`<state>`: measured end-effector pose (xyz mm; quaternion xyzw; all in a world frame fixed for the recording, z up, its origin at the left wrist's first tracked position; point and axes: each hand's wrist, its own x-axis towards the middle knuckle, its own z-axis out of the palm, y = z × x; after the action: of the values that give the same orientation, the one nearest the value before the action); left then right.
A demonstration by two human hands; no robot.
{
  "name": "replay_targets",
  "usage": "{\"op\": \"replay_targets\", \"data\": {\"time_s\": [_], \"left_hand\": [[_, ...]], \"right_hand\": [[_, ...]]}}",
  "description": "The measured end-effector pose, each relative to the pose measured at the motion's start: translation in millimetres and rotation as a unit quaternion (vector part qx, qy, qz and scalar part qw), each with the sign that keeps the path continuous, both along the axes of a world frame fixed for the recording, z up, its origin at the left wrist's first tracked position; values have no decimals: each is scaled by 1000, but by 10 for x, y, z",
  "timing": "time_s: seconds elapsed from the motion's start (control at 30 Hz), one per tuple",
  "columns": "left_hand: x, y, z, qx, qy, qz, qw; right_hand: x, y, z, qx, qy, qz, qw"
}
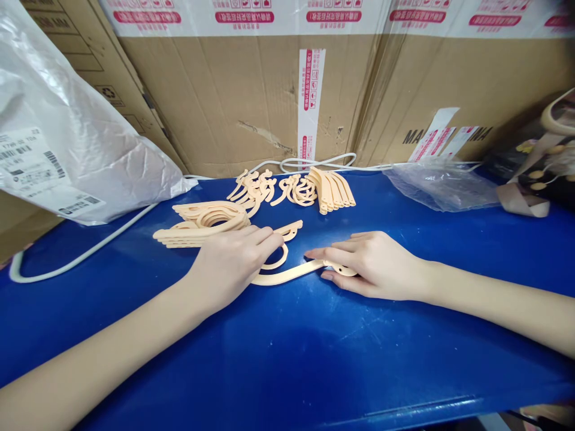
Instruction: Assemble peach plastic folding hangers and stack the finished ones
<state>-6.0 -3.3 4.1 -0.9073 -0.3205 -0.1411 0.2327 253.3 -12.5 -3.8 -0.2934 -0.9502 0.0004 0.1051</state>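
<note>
Low over the blue table, both my hands are on a beige plastic folding hanger (287,276), its curved arm spanning the gap between them. My left hand (236,257) is closed over its left part, the fingers hiding much of it; a ring-shaped section and a slotted end show past the fingertips. With thumb and fingers, my right hand (375,263) grips the right end, where a piece with a small hole shows. Just beyond my left hand lies a stack of similar beige hangers (202,221).
Behind are loose beige hooks (251,188) and a row of beige hanger arms (335,190). A white cable (90,260) runs along the left and back. Cardboard boxes (224,102) wall the back, with a silver mailing bag (81,137) left and a clear plastic bag (442,185) right.
</note>
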Motion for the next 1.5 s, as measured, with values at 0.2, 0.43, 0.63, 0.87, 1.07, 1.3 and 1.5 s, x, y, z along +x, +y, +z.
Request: {"op": "replay_targets", "data": {"time_s": [0.2,0.43,0.63,0.87,1.07,1.3,1.5], "left_hand": [[-2,5,-20,-17,-25,16,999],[71,-99,9,-52,-107,2,993],[163,-179,-21,-245,-109,-67,961],[158,-133,-54,-318,-105,-52,941],[155,-130,-59,-318,-154,-55,934],[157,-143,-85,-312,-142,-54,938],[153,-147,-86,-288,-101,-80,949]], "right_hand": [[-15,-18,18,-57,36,-17,998],[-32,-18,15,-85,117,-104,984],[-5,17,-16,-79,147,-84,982],[-1,20,-19,-62,115,-103,986],[-5,-5,-5,-51,97,-106,988],[-5,1,15,-62,70,-90,992],[-11,1,-4,-18,16,-74,997]]}}
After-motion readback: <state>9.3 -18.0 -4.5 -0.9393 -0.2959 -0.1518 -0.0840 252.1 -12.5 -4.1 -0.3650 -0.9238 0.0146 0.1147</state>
